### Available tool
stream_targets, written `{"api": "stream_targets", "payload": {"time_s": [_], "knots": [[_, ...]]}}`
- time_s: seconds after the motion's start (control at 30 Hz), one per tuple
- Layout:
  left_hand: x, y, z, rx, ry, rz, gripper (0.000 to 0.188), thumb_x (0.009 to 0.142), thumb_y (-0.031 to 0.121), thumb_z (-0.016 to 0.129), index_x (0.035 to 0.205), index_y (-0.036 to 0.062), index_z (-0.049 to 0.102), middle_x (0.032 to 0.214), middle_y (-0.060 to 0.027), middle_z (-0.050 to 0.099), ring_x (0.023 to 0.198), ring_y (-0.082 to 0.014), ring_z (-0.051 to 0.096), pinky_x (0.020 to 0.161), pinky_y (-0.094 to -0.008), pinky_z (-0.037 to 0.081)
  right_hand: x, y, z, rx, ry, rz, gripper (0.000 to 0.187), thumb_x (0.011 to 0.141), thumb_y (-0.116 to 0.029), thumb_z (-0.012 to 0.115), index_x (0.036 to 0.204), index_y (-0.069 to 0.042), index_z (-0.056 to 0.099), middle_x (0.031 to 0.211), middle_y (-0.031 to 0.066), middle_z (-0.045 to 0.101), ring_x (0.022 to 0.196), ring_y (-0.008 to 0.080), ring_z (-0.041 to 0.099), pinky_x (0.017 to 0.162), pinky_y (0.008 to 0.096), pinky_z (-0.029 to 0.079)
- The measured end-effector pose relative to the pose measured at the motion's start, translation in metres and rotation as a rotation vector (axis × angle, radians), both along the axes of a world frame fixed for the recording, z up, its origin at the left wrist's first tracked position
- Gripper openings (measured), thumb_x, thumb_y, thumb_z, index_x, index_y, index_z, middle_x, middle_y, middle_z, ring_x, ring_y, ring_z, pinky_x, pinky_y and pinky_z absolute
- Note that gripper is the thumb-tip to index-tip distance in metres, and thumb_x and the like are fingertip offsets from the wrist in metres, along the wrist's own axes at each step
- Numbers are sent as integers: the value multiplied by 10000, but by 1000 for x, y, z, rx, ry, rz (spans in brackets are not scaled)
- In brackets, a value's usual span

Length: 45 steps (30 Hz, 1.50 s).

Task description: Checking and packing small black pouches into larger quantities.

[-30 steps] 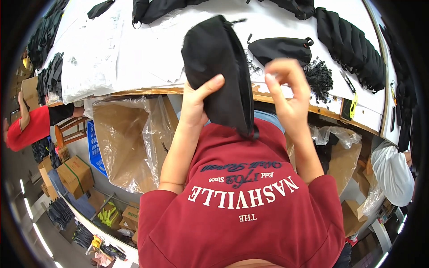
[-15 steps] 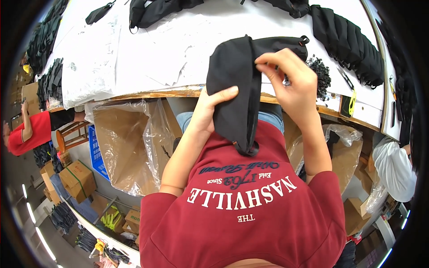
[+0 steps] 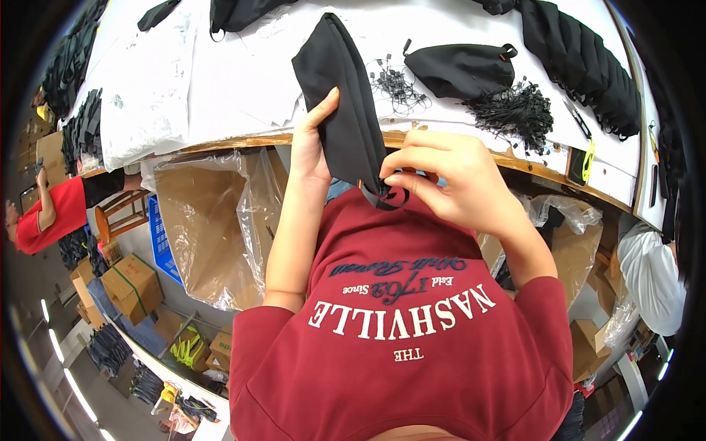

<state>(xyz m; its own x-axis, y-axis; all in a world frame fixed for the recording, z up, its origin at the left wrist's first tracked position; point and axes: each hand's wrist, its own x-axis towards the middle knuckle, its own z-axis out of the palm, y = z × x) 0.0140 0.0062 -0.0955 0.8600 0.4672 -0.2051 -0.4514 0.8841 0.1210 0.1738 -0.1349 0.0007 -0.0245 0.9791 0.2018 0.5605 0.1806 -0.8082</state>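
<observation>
A slim black zip pouch (image 3: 334, 95) is held slantwise over the table's front edge, its zipper side facing right. My left hand (image 3: 312, 151) grips its left side, thumb lying across the fabric. At the pouch's near end, by a small black loop, my right hand (image 3: 452, 176) pinches the end of the zipper; the fingertips hide exactly what is between them. Beyond my right hand, a second black pouch (image 3: 463, 70) lies on the table beside a heap of black cords with small tips (image 3: 515, 114). A smaller, looser bunch of cords (image 3: 397, 88) rests to its left.
Overlapping black pouches (image 3: 581, 66) line the table's right side, near a black cutter (image 3: 577, 117) and a dark item with a yellow strap (image 3: 581, 165). White plastic bags (image 3: 143, 95) cover the left. Below the edge hangs a plastic-lined carton (image 3: 202, 228). Someone in red (image 3: 51, 213) is at far left.
My right hand has moved from the pouch's far end down to its near end. The held pouch has shifted left and away, uncovering the second pouch and the cords.
</observation>
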Motion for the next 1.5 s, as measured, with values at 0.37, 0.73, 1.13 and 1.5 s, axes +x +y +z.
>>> {"api": "stream_targets", "payload": {"time_s": [0.37, 0.73, 1.13, 1.5], "knots": [[4, -7, 5, 16, 141, -12, 249, 933, 126, 551, 1135, -12, 594, 1022, -146, 678, 855, -240, 683, 741, -361, 588, -3, 2, 0, 44, 1, -82, 97, 739, -47, 716, 816, -55, 657, 705, 52, 585, 613, 216, 564, 548, 303, 437], [15, -22, 38, 164, 628, 132, 374, 956, 264, 558, 1221, 1, 542, 1162, -111, 628, 1057, -211, 615, 902, -376, 503, 7, 6, -12, -64, 84, -323, 373, 846, -236, 683, 1151, -70, 547, 975, 123, 596, 835, 252, 599, 733, 341, 485], [-27, -7, 46, 1690, 969, 418, 1203, 505, 238, 929, 1445, 73, 197, 1455, -157, 316, 1331, -281, 342, 1113, -445, 266, 42, -8, -51, -613, 1210, -209, 421, 890, -233, 551, 1267, -46, 563, 797, 29, 635, 604, 53, 529, 497, 216, 400], [-38, -9, 65, 1532, 693, 198, 413, 718, -25, 762, 1110, 25, 643, 1087, -70, 662, 999, -164, 605, 902, -287, 454, 57, -15, -52, -641, 523, -157, 481, 1005, -385, 349, 1194, -16, 591, 1102, 104, 632, 854, 108, 600, 755, 240, 480]]}}
